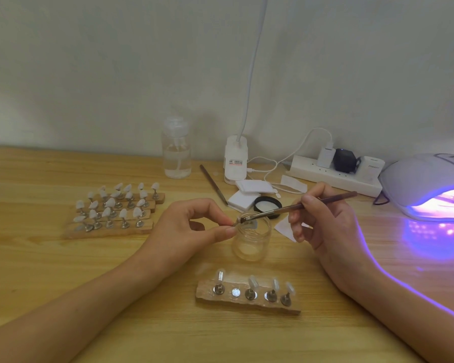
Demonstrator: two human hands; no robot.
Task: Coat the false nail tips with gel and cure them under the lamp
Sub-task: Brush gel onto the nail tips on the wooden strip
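Head | left hand pinches nail tip | right hand pinches brush | we risk an overloaded brush flooding it

Curing lamp cut off by right frame edge. Small piece pinched by left hand: too blurred to identify.

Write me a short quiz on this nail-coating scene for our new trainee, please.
1. True or false: the curing lamp is switched off.
2. How many of the five spots on the near wooden strip hold a nail stand?
3. The bristles of the brush in the right hand are: A over the open jar; B inside the lamp; C on the strip.
Key: 1 false; 2 four; 3 A.
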